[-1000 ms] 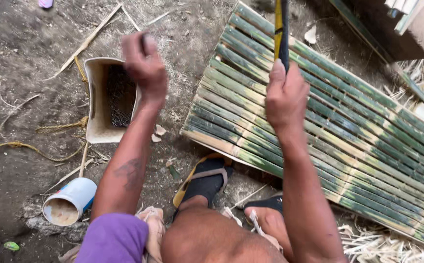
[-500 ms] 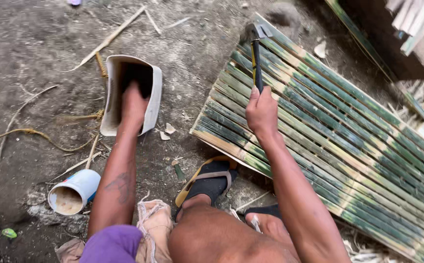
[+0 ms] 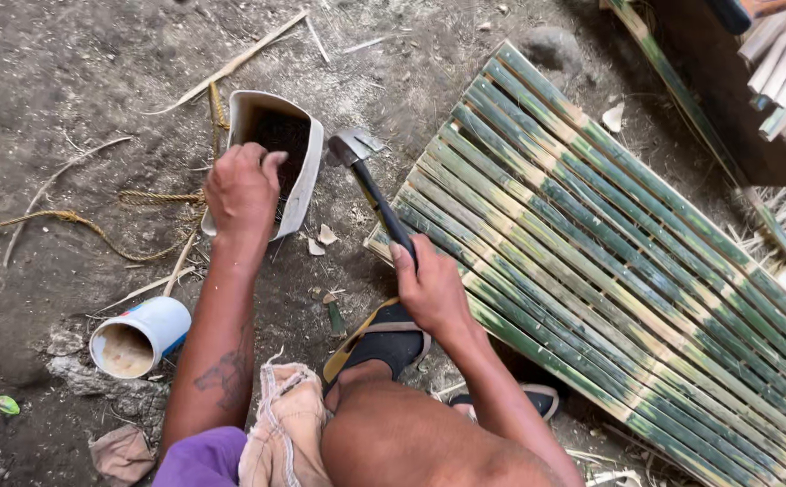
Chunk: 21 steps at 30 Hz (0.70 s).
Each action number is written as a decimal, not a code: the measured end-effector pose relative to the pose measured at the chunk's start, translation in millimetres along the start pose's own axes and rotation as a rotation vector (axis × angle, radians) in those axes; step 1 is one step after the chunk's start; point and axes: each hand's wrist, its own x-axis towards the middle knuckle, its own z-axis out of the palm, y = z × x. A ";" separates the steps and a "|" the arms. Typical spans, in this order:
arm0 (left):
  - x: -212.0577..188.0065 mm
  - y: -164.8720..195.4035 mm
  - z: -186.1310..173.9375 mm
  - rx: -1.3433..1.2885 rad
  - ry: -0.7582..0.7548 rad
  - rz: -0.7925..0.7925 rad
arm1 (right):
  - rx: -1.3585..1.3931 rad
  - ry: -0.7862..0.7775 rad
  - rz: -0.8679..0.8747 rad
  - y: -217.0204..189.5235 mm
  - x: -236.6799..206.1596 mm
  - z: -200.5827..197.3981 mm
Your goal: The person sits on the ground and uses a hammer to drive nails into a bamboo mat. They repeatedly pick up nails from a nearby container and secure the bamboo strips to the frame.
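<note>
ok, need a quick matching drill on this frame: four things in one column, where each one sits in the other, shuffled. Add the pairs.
Things
1. hammer
2. cut-open jug
3. tipped-over cup
4. bamboo mat

Places
A. on its side on the dirt, outside the left forearm
B. under the left hand, which reaches into it
C. spread on the ground on the right side
D. gripped by the handle in the right hand

Pairs: 1-D, 2-B, 3-A, 4-C

Bamboo slat mat [image 3: 610,261]: green w/ tan stripes. Hammer [image 3: 377,198]: black handle, grey head. Cut jug [image 3: 298,180]: white. Cup [image 3: 140,336]: white/blue. Rope [image 3: 86,221]: yellow. Sandal [image 3: 384,343]: black, yellow edge.
</note>
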 end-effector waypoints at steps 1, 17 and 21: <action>2.2 2.8 -2.2 0.086 -0.011 0.020 | -0.027 -0.021 0.089 2.0 0.5 -4.3; 17.5 15.8 -16.0 -0.183 -0.186 -0.048 | 0.219 0.088 0.237 15.1 -11.3 -32.8; 19.4 46.1 6.1 -0.419 -0.221 0.014 | 0.079 0.234 0.171 32.1 -12.0 -27.2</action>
